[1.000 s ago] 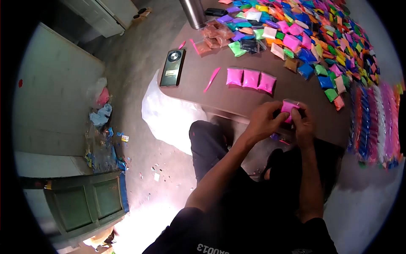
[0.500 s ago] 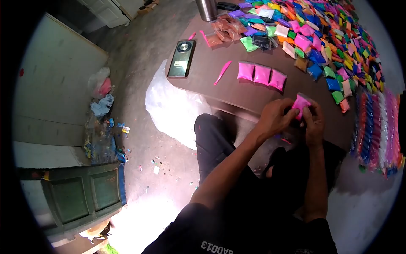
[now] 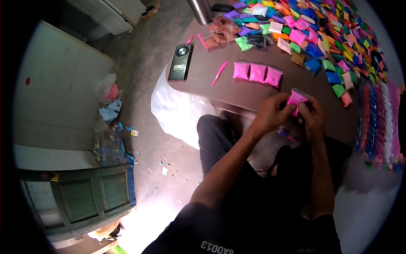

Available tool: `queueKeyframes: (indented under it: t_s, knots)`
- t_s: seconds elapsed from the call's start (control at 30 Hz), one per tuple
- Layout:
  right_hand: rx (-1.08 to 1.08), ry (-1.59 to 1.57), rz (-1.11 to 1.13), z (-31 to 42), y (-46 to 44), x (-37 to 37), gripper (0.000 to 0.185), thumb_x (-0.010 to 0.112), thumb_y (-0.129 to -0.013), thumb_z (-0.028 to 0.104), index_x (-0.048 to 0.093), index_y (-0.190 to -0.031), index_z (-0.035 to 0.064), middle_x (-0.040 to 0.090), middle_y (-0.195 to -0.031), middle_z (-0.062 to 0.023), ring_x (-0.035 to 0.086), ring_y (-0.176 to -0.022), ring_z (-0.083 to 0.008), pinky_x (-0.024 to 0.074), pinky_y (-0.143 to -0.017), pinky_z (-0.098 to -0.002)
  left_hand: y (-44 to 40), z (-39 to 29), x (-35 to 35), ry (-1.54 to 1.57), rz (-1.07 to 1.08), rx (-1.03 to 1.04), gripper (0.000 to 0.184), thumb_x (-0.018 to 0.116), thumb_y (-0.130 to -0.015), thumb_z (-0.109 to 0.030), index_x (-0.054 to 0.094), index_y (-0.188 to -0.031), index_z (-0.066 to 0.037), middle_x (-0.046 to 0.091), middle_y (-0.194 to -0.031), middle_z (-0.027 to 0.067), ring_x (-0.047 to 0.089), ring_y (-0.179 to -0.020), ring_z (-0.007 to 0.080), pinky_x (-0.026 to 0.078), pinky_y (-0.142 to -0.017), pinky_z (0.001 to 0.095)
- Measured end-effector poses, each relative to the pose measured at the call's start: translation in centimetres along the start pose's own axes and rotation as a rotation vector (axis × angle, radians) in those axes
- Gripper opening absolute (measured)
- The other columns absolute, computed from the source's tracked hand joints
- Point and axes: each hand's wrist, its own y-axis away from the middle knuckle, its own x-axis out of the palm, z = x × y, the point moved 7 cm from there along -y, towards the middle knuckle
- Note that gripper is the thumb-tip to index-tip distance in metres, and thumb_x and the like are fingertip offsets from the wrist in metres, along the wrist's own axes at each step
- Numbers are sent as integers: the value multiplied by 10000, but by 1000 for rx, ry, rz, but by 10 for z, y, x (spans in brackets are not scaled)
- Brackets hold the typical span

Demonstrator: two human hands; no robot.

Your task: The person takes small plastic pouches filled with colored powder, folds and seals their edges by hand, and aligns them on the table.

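Observation:
A small clear packet of pink clay-like stuff (image 3: 297, 97) is pinched between my two hands, just over the near edge of the brown table (image 3: 203, 80). My left hand (image 3: 272, 113) grips its left side with thumb and fingers. On the other side, my right hand (image 3: 312, 116) closes on it, thumb pressed to the front. Beyond my hands, three similar pink packets (image 3: 257, 73) lie side by side in a row. To their left rests a slim pink plastic tool (image 3: 220, 73), shaped like a little knife.
Many colourful packets (image 3: 313, 36) cover the table's far right. Brown packets (image 3: 220, 30), a steel tumbler (image 3: 200, 10) and a phone (image 3: 180, 62) lie toward the left. Long striped bundles (image 3: 378, 122) are at the right edge. A white plastic bag (image 3: 177, 108) sits below the table.
The pink packet has turned a little in my fingers, showing more of its upper face. Both hands still hold it; the whole view has shifted slightly.

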Motion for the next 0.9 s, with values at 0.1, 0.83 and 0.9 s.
queueKeyframes:
  t_s: [0.1,0.83,0.9]
  knots:
    - [1,-49,12,-12,0,-7,285,670,-977,105,617,-1244,20,641,-963,-11,515,-658,-35,420,-572,-193,1,1,1,70,-26,-23,304,743,-877,-241,704,-1088,-25,692,-830,144,659,-724,217,511,-669,349]
    - [35,-164,-106,-10,6,-5,258,713,-956,140,645,-1173,17,679,-925,-29,598,-702,-51,481,-574,-210,6,-16,14,151,34,-186,216,722,-936,-66,677,-1119,40,735,-981,73,687,-885,117,551,-803,254]
    - [0,-169,-112,-8,7,-4,260,712,-951,117,642,-1172,-1,690,-959,-48,634,-762,-72,517,-607,-226,6,-11,14,156,8,-212,206,735,-922,-52,684,-1103,30,739,-964,54,676,-864,94,535,-800,232]
